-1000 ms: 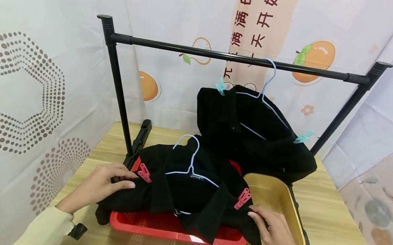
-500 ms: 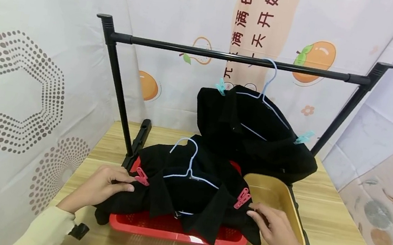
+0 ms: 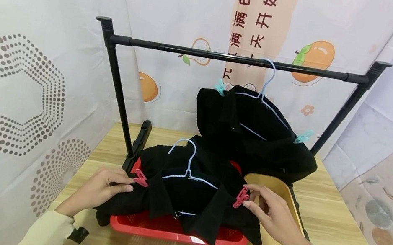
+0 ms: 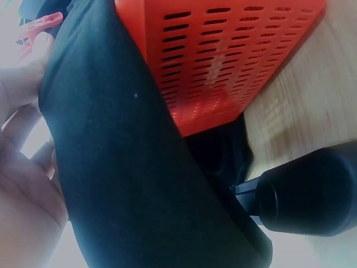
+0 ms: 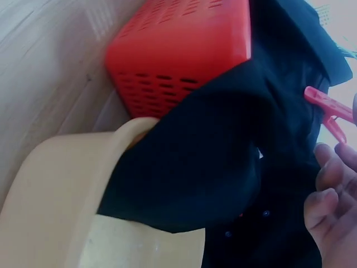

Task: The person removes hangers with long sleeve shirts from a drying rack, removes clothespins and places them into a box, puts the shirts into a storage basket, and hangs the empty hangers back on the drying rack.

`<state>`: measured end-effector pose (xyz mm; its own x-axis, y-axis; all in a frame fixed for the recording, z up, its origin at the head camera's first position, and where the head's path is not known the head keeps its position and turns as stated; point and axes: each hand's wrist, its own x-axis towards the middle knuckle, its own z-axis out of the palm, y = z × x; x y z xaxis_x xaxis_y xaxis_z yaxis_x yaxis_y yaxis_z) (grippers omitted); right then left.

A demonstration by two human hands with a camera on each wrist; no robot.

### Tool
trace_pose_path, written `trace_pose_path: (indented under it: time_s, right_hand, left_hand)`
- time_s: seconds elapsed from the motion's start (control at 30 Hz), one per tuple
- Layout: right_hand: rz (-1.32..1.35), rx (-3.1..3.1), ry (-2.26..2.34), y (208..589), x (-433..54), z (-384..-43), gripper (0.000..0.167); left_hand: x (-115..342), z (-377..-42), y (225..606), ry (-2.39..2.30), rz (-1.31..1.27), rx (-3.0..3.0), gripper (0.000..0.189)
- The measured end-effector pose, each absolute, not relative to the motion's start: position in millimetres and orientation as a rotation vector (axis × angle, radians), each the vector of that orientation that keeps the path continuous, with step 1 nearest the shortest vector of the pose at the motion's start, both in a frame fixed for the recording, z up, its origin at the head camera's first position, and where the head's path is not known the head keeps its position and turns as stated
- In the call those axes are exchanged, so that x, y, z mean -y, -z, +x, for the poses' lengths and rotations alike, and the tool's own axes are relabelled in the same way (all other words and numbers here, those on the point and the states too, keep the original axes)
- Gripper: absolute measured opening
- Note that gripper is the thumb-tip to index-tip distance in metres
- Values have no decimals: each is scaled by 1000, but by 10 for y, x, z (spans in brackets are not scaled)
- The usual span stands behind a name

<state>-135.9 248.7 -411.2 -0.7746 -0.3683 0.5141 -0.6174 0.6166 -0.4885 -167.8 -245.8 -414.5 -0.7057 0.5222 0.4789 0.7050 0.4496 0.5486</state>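
Left hand [image 3: 104,186] pinches a rumpled, collared black shirt [image 3: 190,192]; right hand [image 3: 275,215] pinches one pink clip [image 3: 241,198].

Hand [image 5: 339,207] at pink clip [image 5: 323,100]; black garment [image 5: 195,151] overlaps beige tub [image 5: 58,184], red basket [image 5: 178,50].

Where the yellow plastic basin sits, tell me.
In the head view, the yellow plastic basin stands right of the red basket, partly beneath the right hand.

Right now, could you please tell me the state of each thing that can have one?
Front shirt, lying across the red basket
Front hanger, in the front shirt, hook free
Pink clips, clipped to the front shirt
Rear hanger, hooked over the rail
Rear shirt, on the rear hanger
Teal clips, clipped to the rear shirt
Yellow tub, open-topped
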Motion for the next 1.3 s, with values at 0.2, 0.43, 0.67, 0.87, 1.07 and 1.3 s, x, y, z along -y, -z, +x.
trace_pose_path:
  time_s: [0.2,0.43,0.67,0.87,1.07,1.3]
  right_hand:
    - [773,2505,-955,4077,-2461,-1370,36]
    - [763,2534,-1028,4051,-2447,-1359,30]
    - [732,2550,-1107,4039,-2443,-1357,25]
    - [717,2549,-1139,4028,-2438,-1343,24]
    - [739,2501,-1158,4003,-2399,-1322,22]
    - [756,2436,-1185,4004,-2350,-1315,23]
  left_hand:
    - [2453,-1685,4156,1075,-1066,2454,18]
    - [2454,-1662,4166,1060,-1026,2481,19]
    - [2457,-1649,4158,1062,-1010,2492,18]
    - [2463,-1651,4157,1067,-1011,2494,16]
    - [2468,-1654,4166,1085,-1024,2489,15]
    - [2470,-1652,4168,1085,-1024,2487,16]
